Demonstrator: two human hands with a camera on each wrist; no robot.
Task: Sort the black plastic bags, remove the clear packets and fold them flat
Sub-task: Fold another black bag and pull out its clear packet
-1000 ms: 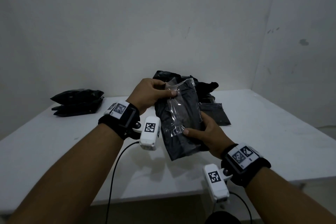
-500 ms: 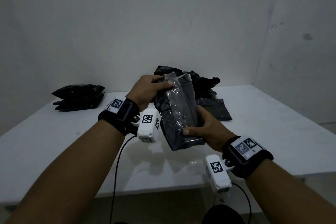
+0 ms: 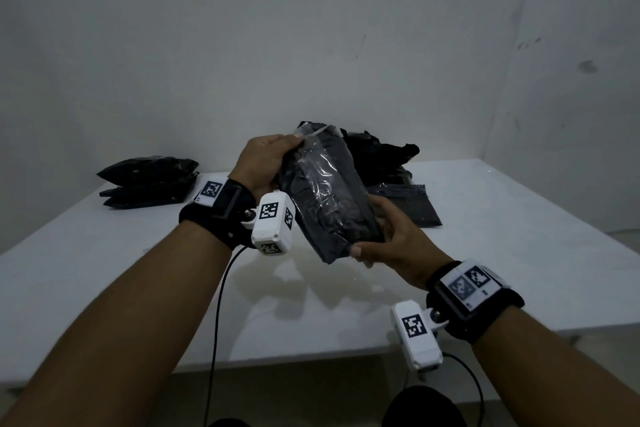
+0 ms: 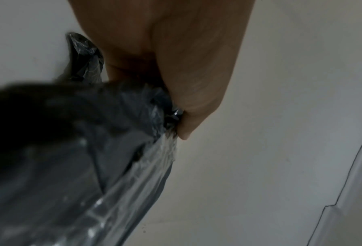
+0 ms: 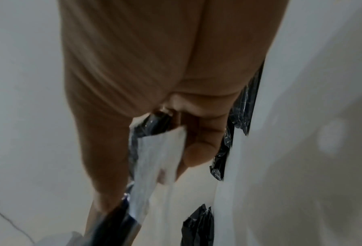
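A white table (image 3: 519, 246) fills the lower view under a pale wall (image 3: 311, 28). At its far middle lies a loose heap (image 3: 381, 152) of black bags, with one flat bag (image 3: 405, 204) in front of it; a neat stack (image 3: 149, 182) of black bags sits well apart at the far left. Above the table, a clear packet (image 3: 332, 191) with black bags inside is held tilted between both hands. The left hand (image 3: 266, 163) curls its fingers round the packet's top edge, thumb pinching the film. The right hand (image 3: 394, 243) grips the lower end, thumb across the front, fingers behind.
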